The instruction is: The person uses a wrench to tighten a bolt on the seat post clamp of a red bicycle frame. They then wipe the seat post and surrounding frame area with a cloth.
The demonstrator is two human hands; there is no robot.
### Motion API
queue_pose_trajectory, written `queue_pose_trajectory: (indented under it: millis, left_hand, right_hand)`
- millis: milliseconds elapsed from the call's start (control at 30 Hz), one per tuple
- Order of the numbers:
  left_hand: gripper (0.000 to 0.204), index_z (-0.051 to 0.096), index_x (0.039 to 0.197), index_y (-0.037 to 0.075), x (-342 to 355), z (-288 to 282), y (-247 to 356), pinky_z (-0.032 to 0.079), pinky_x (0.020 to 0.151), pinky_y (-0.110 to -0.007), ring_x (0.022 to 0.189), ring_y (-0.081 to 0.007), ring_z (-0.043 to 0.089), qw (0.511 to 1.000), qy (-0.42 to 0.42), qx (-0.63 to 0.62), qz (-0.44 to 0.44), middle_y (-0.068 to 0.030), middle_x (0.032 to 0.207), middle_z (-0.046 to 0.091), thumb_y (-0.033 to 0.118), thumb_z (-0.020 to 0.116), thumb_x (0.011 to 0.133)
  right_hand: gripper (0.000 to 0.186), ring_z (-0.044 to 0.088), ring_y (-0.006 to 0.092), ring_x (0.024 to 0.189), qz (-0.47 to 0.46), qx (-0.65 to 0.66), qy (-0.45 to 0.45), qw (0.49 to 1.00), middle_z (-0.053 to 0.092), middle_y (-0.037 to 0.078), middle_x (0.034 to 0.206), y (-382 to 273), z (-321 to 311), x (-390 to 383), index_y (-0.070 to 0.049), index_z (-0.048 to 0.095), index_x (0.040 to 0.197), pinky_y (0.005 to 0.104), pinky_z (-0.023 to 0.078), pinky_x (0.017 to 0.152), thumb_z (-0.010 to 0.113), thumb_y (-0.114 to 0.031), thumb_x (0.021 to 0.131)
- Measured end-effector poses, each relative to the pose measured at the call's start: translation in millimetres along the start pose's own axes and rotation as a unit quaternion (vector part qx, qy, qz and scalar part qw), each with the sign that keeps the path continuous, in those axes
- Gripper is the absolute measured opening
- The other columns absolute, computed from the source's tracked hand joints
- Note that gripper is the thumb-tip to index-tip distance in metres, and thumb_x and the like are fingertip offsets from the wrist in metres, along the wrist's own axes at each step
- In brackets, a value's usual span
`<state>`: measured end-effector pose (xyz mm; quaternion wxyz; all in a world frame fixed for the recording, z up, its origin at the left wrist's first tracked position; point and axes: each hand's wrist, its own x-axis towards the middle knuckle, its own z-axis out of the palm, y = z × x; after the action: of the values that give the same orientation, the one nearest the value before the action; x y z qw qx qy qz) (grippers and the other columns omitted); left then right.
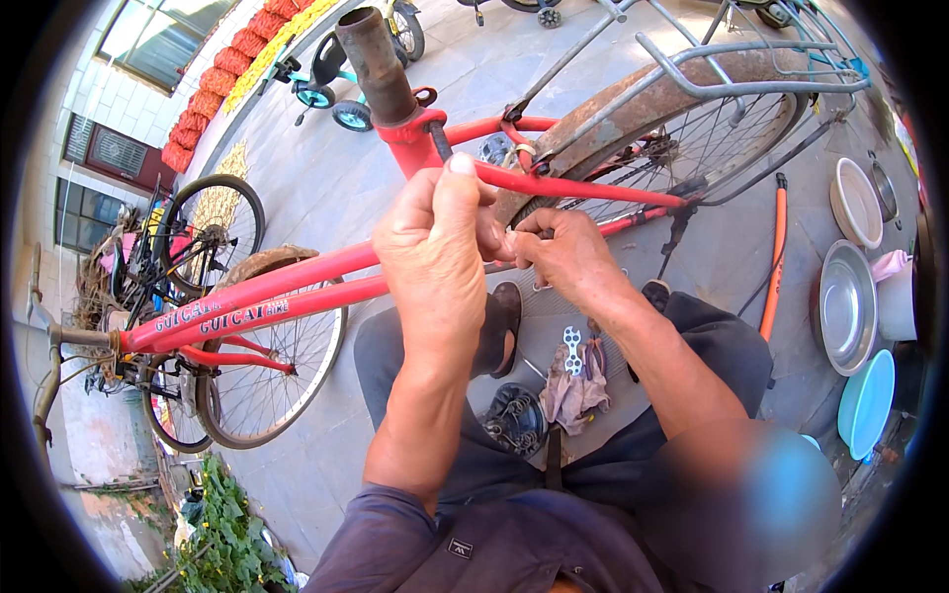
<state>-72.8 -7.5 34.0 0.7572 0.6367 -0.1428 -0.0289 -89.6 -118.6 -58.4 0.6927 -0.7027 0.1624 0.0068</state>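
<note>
A red bicycle (539, 185) stands across the view, with a rusty seat tube (378, 67) rising bare and no saddle on it. My left hand (435, 232) is closed, thumb uppermost, in front of the red frame below that tube. A short dark rod (440, 139) shows just above its thumb; whether the hand holds it I cannot tell. My right hand (568, 252) pinches beside the left fingertips, under the upper red stay. What lies between the fingers of either hand is hidden or too small to make out. Behind them is the rear wheel (732, 138) with its rusty mudguard (613, 109).
Between my feet lie a multi-hole spanner (572, 351), a rag (573, 397) with pliers-like handles, and a black dish (514, 415) of small parts. Metal basin (847, 306), turquoise basin (866, 403) and an orange pump-like tube (775, 257) are at right. Another bicycle (213, 232) stands left.
</note>
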Motion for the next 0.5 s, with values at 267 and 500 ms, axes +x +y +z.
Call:
queue_pose_trajectory:
  millis: [267,500]
  left_hand:
    - [0.032,0.058,0.080,-0.001,-27,9,-7,0.043,0.048,-0.025,0.048,-0.0138,0.053,0.996,-0.069,-0.001,-0.049,-0.0048,0.056,0.053,0.024,0.052,0.099]
    - [0.020,0.061,0.084,0.002,-34,-3,-23,0.043,0.051,-0.022,0.054,-0.0106,0.058,0.996,-0.052,0.049,-0.054,-0.0029,0.061,0.058,0.019,0.063,0.094]
  right_hand:
    - [0.028,0.064,0.0200,0.060,-0.042,-0.031,-0.007,0.999,0.067,0.016,0.070,11,-6,3,0.001,0.071,0.089,0.0339,0.050,0.059,0.063,-0.024,0.079]
    - [0.023,0.058,0.0129,0.054,-0.008,0.007,0.012,1.000,0.065,0.008,0.068,-9,-16,-10,0.002,0.069,0.088,0.0282,0.047,0.051,0.065,-0.019,0.083]
